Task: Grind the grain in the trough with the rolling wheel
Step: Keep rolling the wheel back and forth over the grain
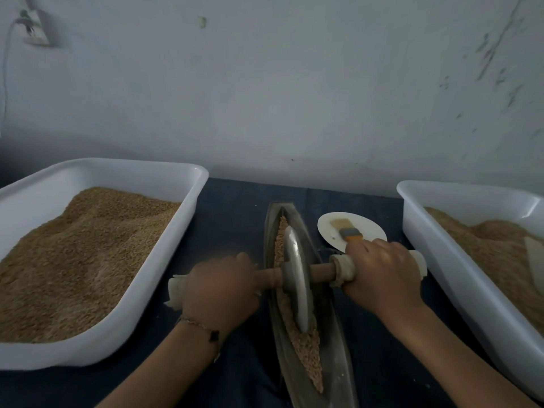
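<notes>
Trough holds grain; tubs grain-filled

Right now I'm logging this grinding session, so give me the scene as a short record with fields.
tool: rolling wheel standing on edge in the trough
grain in trough: grain lying along the groove, before and behind the wheel
left hand: left hand grips the axle handle's left end
right hand: right hand grips its right end
left tub: left tub holds grain
right tub: right tub holds grain
plate: plate with a brush
</notes>
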